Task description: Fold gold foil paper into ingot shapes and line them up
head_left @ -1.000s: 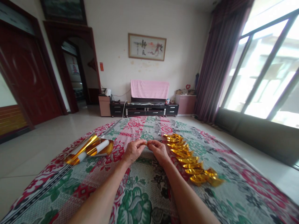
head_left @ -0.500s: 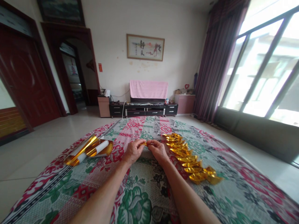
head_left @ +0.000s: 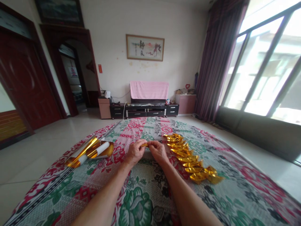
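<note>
Near the middle of the flowered cloth (head_left: 141, 169), my left hand (head_left: 136, 152) and my right hand (head_left: 158, 151) pinch a small piece of gold foil (head_left: 145, 145) between them, mostly covered by the fingers. To the right of my right hand lies a slanting row of several folded gold foil pieces (head_left: 191, 159), the nearest ones overlapping. Left of my left hand, curled sheets of gold foil with white backs (head_left: 94, 150) rest on the cloth.
Beyond the cloth stands a low black cabinet (head_left: 145, 112) with a pink towel (head_left: 149, 90) draped above it. A purple curtain (head_left: 215, 62) hangs by the window at right. A dark red door (head_left: 25, 75) is at left.
The view has shifted slightly. Both hands keep hold of the small foil piece in nearly the same place, and slightly more of its gold edge shows.
</note>
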`<action>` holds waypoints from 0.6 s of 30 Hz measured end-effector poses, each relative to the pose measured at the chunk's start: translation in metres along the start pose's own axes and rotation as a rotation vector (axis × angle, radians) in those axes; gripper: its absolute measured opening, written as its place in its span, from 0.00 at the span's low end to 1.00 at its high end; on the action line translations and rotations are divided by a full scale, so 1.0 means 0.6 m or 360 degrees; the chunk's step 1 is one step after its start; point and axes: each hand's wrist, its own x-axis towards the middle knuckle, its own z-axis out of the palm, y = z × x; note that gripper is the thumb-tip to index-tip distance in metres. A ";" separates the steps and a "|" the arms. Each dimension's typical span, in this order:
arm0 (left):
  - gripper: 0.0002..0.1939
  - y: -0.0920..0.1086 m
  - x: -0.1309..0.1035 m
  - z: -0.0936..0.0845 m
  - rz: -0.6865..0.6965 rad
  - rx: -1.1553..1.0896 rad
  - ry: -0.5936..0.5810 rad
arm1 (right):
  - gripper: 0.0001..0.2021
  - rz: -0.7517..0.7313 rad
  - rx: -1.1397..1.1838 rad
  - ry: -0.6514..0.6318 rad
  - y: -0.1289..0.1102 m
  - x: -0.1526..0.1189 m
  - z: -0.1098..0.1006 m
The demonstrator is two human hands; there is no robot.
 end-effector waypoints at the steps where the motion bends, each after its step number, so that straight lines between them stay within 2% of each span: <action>1: 0.13 0.000 0.000 0.000 -0.0028 -0.0014 0.0004 | 0.11 -0.0019 -0.0027 0.0016 -0.001 -0.001 0.001; 9: 0.16 -0.011 0.000 0.009 -0.0484 -0.0443 -0.0079 | 0.09 -0.0249 -0.0131 0.0129 -0.005 -0.005 0.003; 15: 0.20 0.016 0.002 -0.001 -0.0839 -0.0773 -0.0174 | 0.09 -0.0248 -0.0136 0.0136 -0.008 -0.007 0.002; 18: 0.17 0.024 0.002 -0.006 -0.0870 -0.0838 -0.0189 | 0.09 -0.0268 -0.0142 0.0119 -0.009 -0.008 0.002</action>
